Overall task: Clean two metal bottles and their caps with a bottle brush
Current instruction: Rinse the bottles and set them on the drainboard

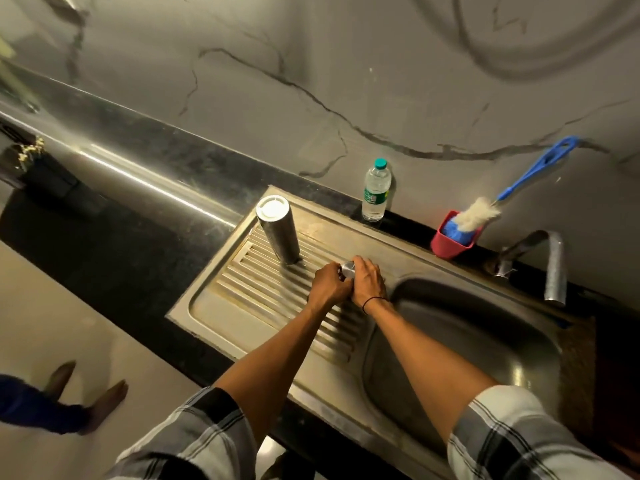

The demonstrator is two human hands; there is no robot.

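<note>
Checked sleeves (pixel 194 441) frame the bottom edge, and from them two bare forearms are stretched forward over the ribbed drainboard (pixel 263 299) of a steel sink set into the dark tabletop (pixel 114 237). At the left, one metal bottle (pixel 278 233) is stood upright on the drainboard, its white-topped end up, well apart from the hands and untouched. Further right, the left hand (pixel 327 284) and the right hand (pixel 367 282) are brought together, both curled round a second metal bottle (pixel 347 270), of which only a small shiny part near the top is seen between the fingers; the rest is hidden by the hands. It is judged that its cap is being unscrewed; which hand steadies and which turns cannot be told. For this step the body is best held firm and low over the drainboard while only the cap is twisted, so that nothing slips on the wet-looking steel, and the cap is best set down where it will not roll into the basin (pixel 460 344). Behind, a plastic water bottle (pixel 375 190) is stood by the wall. At the far right the bottle brush (pixel 485 211), blue-handled with white bristles, is propped in a red cup (pixel 448 245) beside the tap (pixel 550 265), well apart from both hands.
</note>
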